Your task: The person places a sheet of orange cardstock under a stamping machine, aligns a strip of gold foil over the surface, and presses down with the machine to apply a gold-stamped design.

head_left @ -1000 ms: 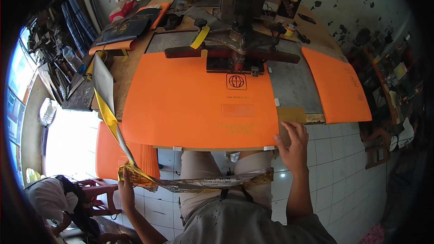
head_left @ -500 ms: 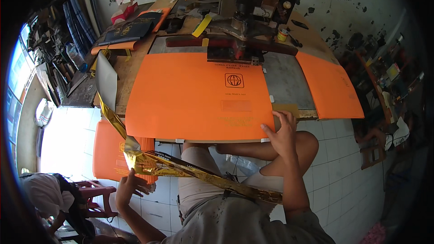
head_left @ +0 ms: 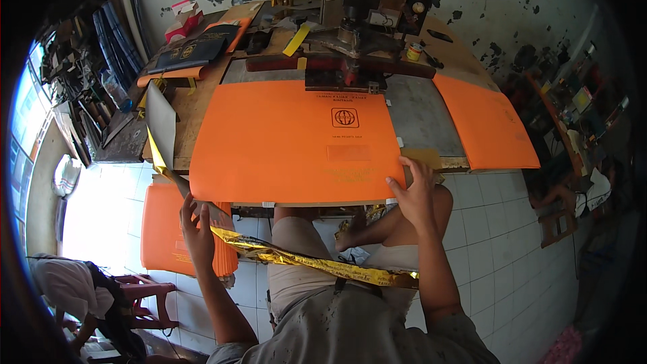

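A large orange cover sheet (head_left: 263, 141), printed with a dark round emblem and lettering, lies on the worktable under the head of a stamping press (head_left: 347, 77). My right hand (head_left: 416, 192) holds its near right corner, the thumb on top and the fingers at the edge. At the near left corner, my left hand (head_left: 197, 229) is raised with fingers apart, the fingertips at the sheet's edge. A crumpled gold foil strip (head_left: 303, 261) runs from beside my left hand across my lap. Its upper end (head_left: 158, 152) hangs at the table's left edge.
More orange covers (head_left: 488, 121) lie at the table's right. A stack of orange covers (head_left: 162, 229) stands low on the left. Dark blue covers (head_left: 195, 47) and a red box (head_left: 183, 21) sit at the back left. Another person (head_left: 74, 290) is at lower left, near a red stool (head_left: 151, 300).
My left hand has moved up from the foil strip to the sheet's near left corner. The foil has dropped and lies flatter across my lap. My right hand stays at the right corner.
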The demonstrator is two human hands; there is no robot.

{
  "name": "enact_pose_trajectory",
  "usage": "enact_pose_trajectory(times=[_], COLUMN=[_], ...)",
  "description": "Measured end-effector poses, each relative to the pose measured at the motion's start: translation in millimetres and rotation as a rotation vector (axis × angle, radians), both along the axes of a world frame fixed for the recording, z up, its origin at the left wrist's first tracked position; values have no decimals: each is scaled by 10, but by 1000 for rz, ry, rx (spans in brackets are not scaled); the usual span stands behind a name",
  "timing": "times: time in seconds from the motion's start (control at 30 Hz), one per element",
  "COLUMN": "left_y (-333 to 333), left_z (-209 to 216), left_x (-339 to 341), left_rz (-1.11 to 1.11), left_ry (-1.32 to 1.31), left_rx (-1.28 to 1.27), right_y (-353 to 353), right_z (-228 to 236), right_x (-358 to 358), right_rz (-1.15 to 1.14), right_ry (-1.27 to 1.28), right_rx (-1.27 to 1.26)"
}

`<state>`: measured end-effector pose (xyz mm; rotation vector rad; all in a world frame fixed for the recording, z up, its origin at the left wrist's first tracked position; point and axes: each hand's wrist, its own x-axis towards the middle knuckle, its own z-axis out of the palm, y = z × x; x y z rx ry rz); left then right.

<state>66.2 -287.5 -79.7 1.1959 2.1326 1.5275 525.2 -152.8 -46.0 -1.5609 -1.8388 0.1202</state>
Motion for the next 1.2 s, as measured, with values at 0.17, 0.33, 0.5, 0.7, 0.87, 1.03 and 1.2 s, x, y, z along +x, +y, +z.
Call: enact_pose_trajectory(times=[0.17,0.33,0.5,0.7,0.87,1.03,1.2], left_y=[131,228,325,480,633,690,722], left_z=[-158,-104,196,359,470,563,636], left_x=[-76,-173,-162,-202,-217,-284,-284], left_rz=[-3,62,-28,-76,-90,-56,-46], left_ry=[-99,-64,-453,-475,-410,-394,-410], left_rx=[69,78,289,288,291,364,388], right_y=[-109,-33,45,102,221,297,254], right_z=[154,103,84,289,308,453,472], right_x=[-107,-33,-19,-48,-89,-77,-137], right_rz=[-126,-29,-20,57,311,383,428], right_ry=[-190,-54,35,256,925,1077,1010], right_rx=[-73,-99,-131,-222,-229,-284,-199])
